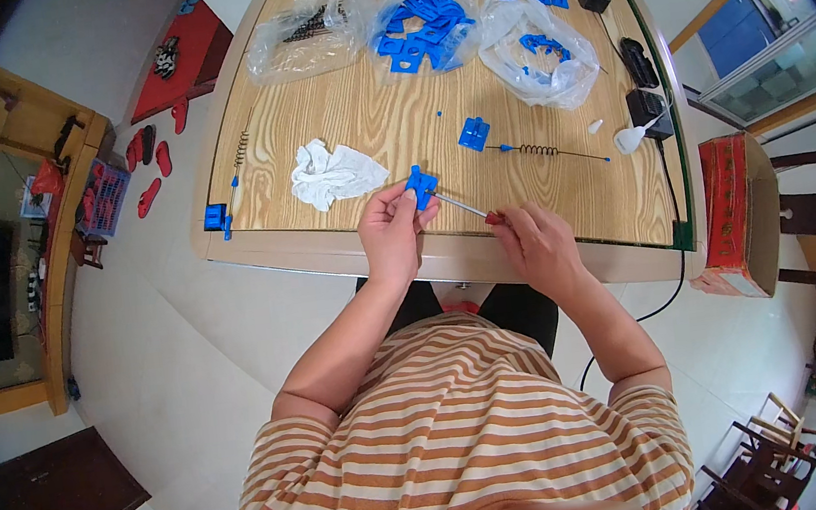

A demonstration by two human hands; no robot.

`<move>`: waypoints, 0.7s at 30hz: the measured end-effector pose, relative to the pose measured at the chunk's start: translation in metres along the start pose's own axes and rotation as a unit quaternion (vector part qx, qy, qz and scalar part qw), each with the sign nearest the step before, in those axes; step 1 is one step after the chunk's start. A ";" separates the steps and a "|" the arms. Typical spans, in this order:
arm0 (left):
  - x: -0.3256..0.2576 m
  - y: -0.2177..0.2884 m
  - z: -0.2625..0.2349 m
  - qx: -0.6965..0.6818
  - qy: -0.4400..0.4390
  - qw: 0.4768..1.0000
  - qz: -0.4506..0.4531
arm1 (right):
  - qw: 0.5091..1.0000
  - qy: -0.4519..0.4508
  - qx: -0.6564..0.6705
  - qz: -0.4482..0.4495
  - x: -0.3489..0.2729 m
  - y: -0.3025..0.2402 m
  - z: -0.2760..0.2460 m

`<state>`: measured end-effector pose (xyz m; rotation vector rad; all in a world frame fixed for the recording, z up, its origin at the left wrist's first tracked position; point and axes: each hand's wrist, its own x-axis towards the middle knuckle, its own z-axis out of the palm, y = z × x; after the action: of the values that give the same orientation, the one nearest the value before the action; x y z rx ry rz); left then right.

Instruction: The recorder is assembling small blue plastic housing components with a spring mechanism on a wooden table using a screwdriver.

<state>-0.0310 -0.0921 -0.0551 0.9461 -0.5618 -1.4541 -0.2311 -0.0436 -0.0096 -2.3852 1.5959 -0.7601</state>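
Observation:
Over the table's near edge, my left hand (393, 228) pinches a small blue plastic part (421, 185). My right hand (539, 246) is closed round the red handle of a screwdriver (463, 207). Its metal shaft points left to the blue part; whether the tip touches it I cannot tell. A crumpled white cloth (335, 173) lies left of my left hand. Beyond my hands are a blue plate-like part (474, 133) and a black coil spring (539, 150) on a thin rod with a blue end piece.
Farther back on the wooden table (312, 115) sit a bag of dark springs (313, 24), a bag of blue plates (427, 26) and a bag of small blue pieces (541, 48). A black adapter (648, 107) and cables line the right edge. An open cardboard box (741, 217) stands right of the table.

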 end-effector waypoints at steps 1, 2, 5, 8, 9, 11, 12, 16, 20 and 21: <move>0.000 0.000 0.000 0.004 0.003 1.000 0.000 | 0.999 0.012 0.029 0.014 0.000 -0.003 -0.001; 0.000 0.000 0.000 0.004 0.003 1.000 0.000 | 0.998 0.025 0.058 0.027 0.001 -0.004 -0.001; 0.001 -0.001 -0.001 -0.005 -0.002 1.000 0.000 | 0.997 0.049 0.054 0.011 -0.001 0.004 0.005; 0.001 0.000 0.000 -0.004 -0.001 1.000 -0.002 | 0.996 0.073 0.005 -0.048 0.001 0.008 0.004; 0.001 0.000 0.000 -0.004 0.002 1.000 -0.002 | 0.996 0.073 0.005 -0.048 0.002 0.009 0.004; 0.001 0.000 0.000 -0.003 0.005 1.000 -0.003 | 0.996 0.067 -0.033 -0.042 0.002 0.010 0.004; 0.001 0.000 0.001 -0.002 0.004 1.000 -0.004 | 0.996 0.067 -0.033 -0.042 0.002 0.009 0.004; 0.002 -0.001 -0.002 0.002 0.008 1.000 -0.003 | 0.999 0.028 0.010 0.033 0.002 -0.005 -0.002; 0.002 -0.003 -0.002 0.003 0.000 1.000 0.004 | 0.996 0.047 0.059 0.043 0.000 0.003 0.005; 0.002 -0.003 -0.002 0.003 0.000 1.000 0.002 | 0.996 0.047 0.058 0.044 -0.002 0.006 0.005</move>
<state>-0.0309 -0.0931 -0.0585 0.9490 -0.5691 -1.4495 -0.2340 -0.0453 -0.0174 -2.2133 1.6311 -0.9345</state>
